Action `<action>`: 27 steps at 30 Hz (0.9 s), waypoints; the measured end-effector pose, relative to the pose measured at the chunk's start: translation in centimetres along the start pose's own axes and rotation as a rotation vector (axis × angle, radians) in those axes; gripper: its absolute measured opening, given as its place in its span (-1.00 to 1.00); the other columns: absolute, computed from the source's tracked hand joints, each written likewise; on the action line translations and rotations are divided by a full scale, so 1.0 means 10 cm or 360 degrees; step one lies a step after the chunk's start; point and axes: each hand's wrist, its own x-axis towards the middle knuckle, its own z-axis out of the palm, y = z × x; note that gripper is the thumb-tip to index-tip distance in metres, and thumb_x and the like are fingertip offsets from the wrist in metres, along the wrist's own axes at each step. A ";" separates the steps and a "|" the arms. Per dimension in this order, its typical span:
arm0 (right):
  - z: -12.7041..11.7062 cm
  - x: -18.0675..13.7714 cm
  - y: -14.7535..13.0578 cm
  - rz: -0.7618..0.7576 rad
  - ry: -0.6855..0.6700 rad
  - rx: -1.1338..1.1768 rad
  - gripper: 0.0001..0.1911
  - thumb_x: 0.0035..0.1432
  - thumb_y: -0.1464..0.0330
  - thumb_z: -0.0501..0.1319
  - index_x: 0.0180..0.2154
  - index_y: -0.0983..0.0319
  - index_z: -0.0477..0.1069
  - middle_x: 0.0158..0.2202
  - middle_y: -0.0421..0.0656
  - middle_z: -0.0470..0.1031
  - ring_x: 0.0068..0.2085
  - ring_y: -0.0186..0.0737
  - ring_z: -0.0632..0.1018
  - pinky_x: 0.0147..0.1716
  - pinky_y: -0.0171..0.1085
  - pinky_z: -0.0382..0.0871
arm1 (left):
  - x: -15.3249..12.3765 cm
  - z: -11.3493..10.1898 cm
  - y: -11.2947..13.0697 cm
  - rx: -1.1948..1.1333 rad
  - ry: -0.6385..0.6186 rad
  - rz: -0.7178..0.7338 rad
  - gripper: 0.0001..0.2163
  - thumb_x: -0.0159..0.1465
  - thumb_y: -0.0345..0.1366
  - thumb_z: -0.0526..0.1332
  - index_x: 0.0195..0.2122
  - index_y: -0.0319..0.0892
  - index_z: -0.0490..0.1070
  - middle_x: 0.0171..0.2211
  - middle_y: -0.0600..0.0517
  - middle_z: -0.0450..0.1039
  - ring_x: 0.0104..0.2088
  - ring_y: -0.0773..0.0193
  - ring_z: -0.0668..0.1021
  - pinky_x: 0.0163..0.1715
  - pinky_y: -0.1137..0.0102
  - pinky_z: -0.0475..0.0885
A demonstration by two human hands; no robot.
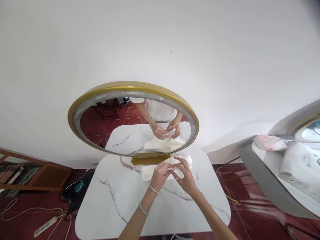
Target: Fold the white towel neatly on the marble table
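Observation:
Both my hands meet over a crumpled white cloth [152, 171] lying on a white marble table [112, 196], just in front of a round gold-framed mirror [133, 87]. My left hand [158, 176], with two bracelets on its wrist, pinches a fold of the cloth. My right hand [184, 176], wearing a ring, has its fingers curled onto the same bunch of cloth. The mirror shows both hands and the cloth reflected.
The mirror stands on a gold base [150, 160] at the table's far edge, against a white wall. A black bag [75, 193] and a white power strip [46, 226] with cables lie on the red tiled floor at left. Another table with white packages [297, 163] stands at right.

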 end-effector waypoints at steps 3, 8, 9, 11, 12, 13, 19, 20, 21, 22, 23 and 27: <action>-0.07 0.07 0.01 0.0058 -0.0192 0.0183 -0.87 0.23 0.31 0.13 -0.22 0.13 0.43 0.04 -0.05 0.42 0.03 -0.10 0.45 -0.05 -0.09 0.42 | 0.00 -0.05 0.07 -0.0024 -0.0060 0.0029 -0.89 0.30 -0.31 0.15 -0.33 -0.12 0.45 -0.33 0.03 0.52 -0.28 0.27 0.56 -0.26 0.37 0.50; -0.30 0.18 -0.05 0.0367 -0.0560 0.0262 -0.74 0.11 0.25 0.24 -0.11 0.08 0.44 -0.13 -0.14 0.54 -0.14 -0.13 0.52 -0.09 -0.12 0.43 | -0.04 -0.07 0.08 -0.0138 -0.0192 -0.0089 -0.90 0.29 -0.27 0.17 -0.32 -0.12 0.46 -0.30 0.03 0.52 -0.24 0.26 0.56 -0.21 0.35 0.50; -0.34 0.21 -0.07 0.0398 -0.0600 0.0258 -0.76 0.10 0.26 0.24 -0.14 0.07 0.47 -0.13 -0.14 0.54 -0.13 -0.11 0.52 -0.08 -0.11 0.42 | -0.04 -0.07 0.08 -0.0156 -0.0217 -0.0126 -0.90 0.29 -0.26 0.17 -0.31 -0.12 0.45 -0.28 0.03 0.52 -0.22 0.25 0.56 -0.19 0.34 0.50; -0.40 0.25 -0.11 0.0413 -0.0637 0.0262 -0.81 0.10 0.26 0.22 -0.20 0.06 0.51 -0.13 -0.14 0.55 -0.09 -0.07 0.51 -0.05 -0.09 0.40 | -0.06 -0.06 0.07 -0.0178 -0.0277 -0.0174 -0.90 0.29 -0.24 0.17 -0.28 -0.10 0.44 -0.23 0.03 0.52 -0.17 0.23 0.55 -0.15 0.31 0.49; -0.42 0.27 -0.12 0.0405 -0.0643 0.0264 -0.82 0.10 0.26 0.22 -0.23 0.06 0.53 -0.13 -0.14 0.55 -0.08 -0.06 0.51 -0.04 -0.08 0.39 | -0.06 -0.07 0.08 -0.0184 -0.0312 -0.0185 -0.90 0.29 -0.24 0.16 -0.27 -0.09 0.43 -0.20 0.03 0.51 -0.14 0.22 0.55 -0.13 0.30 0.49; -0.43 0.28 -0.13 0.0393 -0.0654 0.0261 -0.84 0.10 0.25 0.22 -0.26 0.06 0.54 -0.13 -0.14 0.55 -0.08 -0.05 0.51 -0.04 -0.08 0.39 | -0.06 -0.07 0.09 -0.0189 -0.0352 -0.0184 -0.90 0.30 -0.24 0.15 -0.25 -0.08 0.43 -0.18 0.04 0.51 -0.13 0.22 0.55 -0.11 0.29 0.48; -0.42 0.29 -0.18 0.0285 -0.0690 0.0141 -0.90 0.07 0.29 0.24 -0.40 0.08 0.55 -0.13 -0.13 0.54 -0.10 -0.06 0.51 -0.09 -0.10 0.41 | -0.07 -0.13 0.16 -0.0082 -0.0533 -0.0034 -0.83 0.33 -0.33 0.07 -0.12 -0.06 0.41 -0.13 0.04 0.49 -0.12 0.26 0.55 -0.13 0.34 0.49; -0.42 0.29 -0.20 0.0249 -0.0680 0.0098 -0.90 0.06 0.31 0.24 -0.41 0.08 0.55 -0.13 -0.13 0.54 -0.08 -0.06 0.51 -0.08 -0.10 0.40 | -0.06 -0.14 0.17 -0.0067 -0.0546 -0.0004 -0.82 0.33 -0.34 0.07 -0.10 -0.07 0.41 -0.12 0.03 0.49 -0.11 0.25 0.54 -0.12 0.34 0.49; -0.43 0.28 -0.22 0.0220 -0.0672 0.0058 -0.90 0.07 0.33 0.24 -0.42 0.08 0.55 -0.14 -0.13 0.54 -0.08 -0.06 0.51 -0.09 -0.10 0.40 | -0.06 -0.15 0.18 -0.0066 -0.0557 0.0025 -0.81 0.33 -0.34 0.07 -0.09 -0.07 0.40 -0.11 0.02 0.49 -0.10 0.24 0.54 -0.10 0.33 0.48; -0.43 0.28 -0.25 0.0204 -0.0662 0.0022 -0.88 0.08 0.34 0.23 -0.42 0.08 0.55 -0.15 -0.13 0.55 -0.08 -0.07 0.52 -0.10 -0.11 0.41 | -0.06 -0.16 0.19 -0.0072 -0.0565 0.0050 -0.80 0.32 -0.35 0.06 -0.08 -0.07 0.40 -0.10 0.01 0.48 -0.08 0.24 0.54 -0.08 0.32 0.48; -0.43 0.27 -0.27 0.0199 -0.0650 -0.0007 -0.87 0.09 0.34 0.22 -0.41 0.09 0.55 -0.17 -0.13 0.56 -0.11 -0.08 0.53 -0.13 -0.13 0.41 | -0.06 -0.17 0.19 -0.0079 -0.0572 0.0068 -0.79 0.32 -0.35 0.06 -0.07 -0.07 0.40 -0.10 0.01 0.48 -0.07 0.23 0.53 -0.06 0.31 0.47; -0.41 0.23 -0.37 0.0224 -0.0549 -0.0073 -0.87 0.10 0.30 0.24 -0.43 0.12 0.55 -0.30 -0.12 0.57 -0.28 -0.15 0.55 -0.25 -0.19 0.43 | -0.10 -0.21 0.17 -0.0058 -0.0506 0.0024 -0.87 0.31 -0.34 0.09 -0.21 -0.10 0.42 -0.17 0.00 0.48 -0.15 0.23 0.55 -0.14 0.31 0.48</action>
